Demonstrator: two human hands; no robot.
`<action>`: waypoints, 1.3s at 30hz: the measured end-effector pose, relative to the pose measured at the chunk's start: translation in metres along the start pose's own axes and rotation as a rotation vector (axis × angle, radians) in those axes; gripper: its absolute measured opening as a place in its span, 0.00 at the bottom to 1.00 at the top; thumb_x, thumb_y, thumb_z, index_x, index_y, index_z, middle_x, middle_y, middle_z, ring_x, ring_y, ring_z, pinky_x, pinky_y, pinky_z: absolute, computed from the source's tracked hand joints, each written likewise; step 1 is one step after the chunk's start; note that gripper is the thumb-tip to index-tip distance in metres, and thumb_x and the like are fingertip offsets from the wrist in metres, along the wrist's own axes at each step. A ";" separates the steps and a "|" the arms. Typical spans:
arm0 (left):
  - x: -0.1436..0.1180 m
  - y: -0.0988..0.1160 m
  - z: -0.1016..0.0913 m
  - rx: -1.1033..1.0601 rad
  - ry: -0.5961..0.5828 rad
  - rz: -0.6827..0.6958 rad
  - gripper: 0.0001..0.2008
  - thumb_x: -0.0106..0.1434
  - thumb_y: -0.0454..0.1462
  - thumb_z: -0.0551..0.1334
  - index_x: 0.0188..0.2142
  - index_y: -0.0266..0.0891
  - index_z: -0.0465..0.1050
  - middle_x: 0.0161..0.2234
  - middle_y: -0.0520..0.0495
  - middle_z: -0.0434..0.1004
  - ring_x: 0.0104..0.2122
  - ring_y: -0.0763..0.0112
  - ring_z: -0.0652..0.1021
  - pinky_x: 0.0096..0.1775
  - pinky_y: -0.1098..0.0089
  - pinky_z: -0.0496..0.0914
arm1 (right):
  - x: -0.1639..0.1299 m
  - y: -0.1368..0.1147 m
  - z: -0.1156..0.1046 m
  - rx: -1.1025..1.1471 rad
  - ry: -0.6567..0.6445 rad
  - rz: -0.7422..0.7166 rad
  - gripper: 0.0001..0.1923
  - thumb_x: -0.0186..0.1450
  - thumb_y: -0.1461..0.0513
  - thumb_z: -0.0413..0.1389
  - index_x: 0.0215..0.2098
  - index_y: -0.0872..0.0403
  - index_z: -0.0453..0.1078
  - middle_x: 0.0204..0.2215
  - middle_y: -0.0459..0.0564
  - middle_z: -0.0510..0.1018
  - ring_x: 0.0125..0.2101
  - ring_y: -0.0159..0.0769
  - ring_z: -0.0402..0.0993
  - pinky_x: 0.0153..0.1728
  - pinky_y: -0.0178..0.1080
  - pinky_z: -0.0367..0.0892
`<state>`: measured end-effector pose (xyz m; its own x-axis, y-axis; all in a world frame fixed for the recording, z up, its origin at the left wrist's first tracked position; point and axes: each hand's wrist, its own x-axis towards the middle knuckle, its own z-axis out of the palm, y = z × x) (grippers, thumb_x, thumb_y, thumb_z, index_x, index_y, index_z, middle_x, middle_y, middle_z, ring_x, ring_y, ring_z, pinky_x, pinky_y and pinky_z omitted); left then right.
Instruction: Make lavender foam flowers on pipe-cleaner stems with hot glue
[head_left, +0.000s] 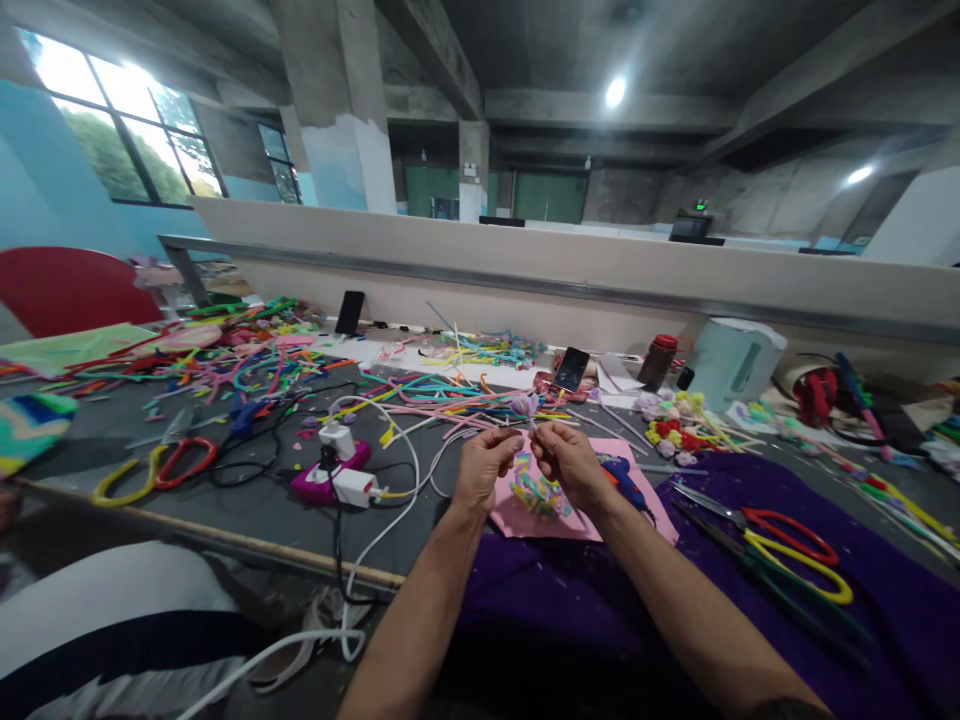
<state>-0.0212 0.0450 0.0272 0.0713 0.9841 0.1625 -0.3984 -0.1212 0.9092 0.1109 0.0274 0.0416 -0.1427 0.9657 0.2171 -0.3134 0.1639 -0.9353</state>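
Head camera: both hands work above the pink sheet (510, 520), which lies partly on a purple cloth (892, 540) at the near edge of the counter (247, 515). At the sheet's far edge, the right hand (568, 460) pinches a small lilac flower (523, 404) by its lower end, the head pointing up. The left hand (486, 465) is just beside it, thumb and fingertips drawn together; whether its grip has hold of anything is too small to tell. On the sheet, under the hands, sit a heap of pastel bits (541, 497) and, to the right, a blue tool (624, 478). Right of the sheet, scissors (711, 504) with red and yellow handles rest on the cloth. Left of it stands a purple power strip (304, 487) with plugs; beyond it, a phone (572, 370) leans near loose fuzzy stems (420, 385).
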 end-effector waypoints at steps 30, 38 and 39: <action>-0.001 -0.004 0.008 -0.230 0.036 -0.065 0.12 0.41 0.37 0.70 0.26 0.34 0.74 0.22 0.54 0.71 0.19 0.82 0.68 0.18 0.79 0.55 | -0.003 0.007 0.007 -0.113 -0.041 -0.005 0.15 0.59 0.52 0.54 0.24 0.56 0.64 0.15 0.40 0.67 0.10 0.21 0.58 0.10 0.27 0.52; 0.007 0.000 0.003 -0.307 0.102 -0.061 0.12 0.42 0.37 0.70 0.24 0.34 0.71 0.18 0.56 0.68 0.16 0.84 0.67 0.17 0.82 0.58 | -0.007 0.007 0.008 -0.297 -0.124 0.033 0.13 0.59 0.54 0.53 0.24 0.56 0.64 0.15 0.40 0.67 0.12 0.22 0.61 0.12 0.27 0.54; 0.009 0.003 0.000 -0.322 0.105 -0.058 0.12 0.43 0.38 0.69 0.25 0.34 0.70 0.19 0.56 0.69 0.16 0.85 0.66 0.16 0.82 0.56 | -0.007 0.005 0.006 -0.341 -0.151 0.057 0.12 0.59 0.55 0.53 0.25 0.56 0.64 0.16 0.40 0.68 0.13 0.23 0.62 0.13 0.27 0.55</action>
<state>-0.0213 0.0536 0.0314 0.0146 0.9982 0.0584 -0.6659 -0.0339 0.7453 0.1049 0.0199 0.0367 -0.2958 0.9387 0.1772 0.0258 0.1932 -0.9808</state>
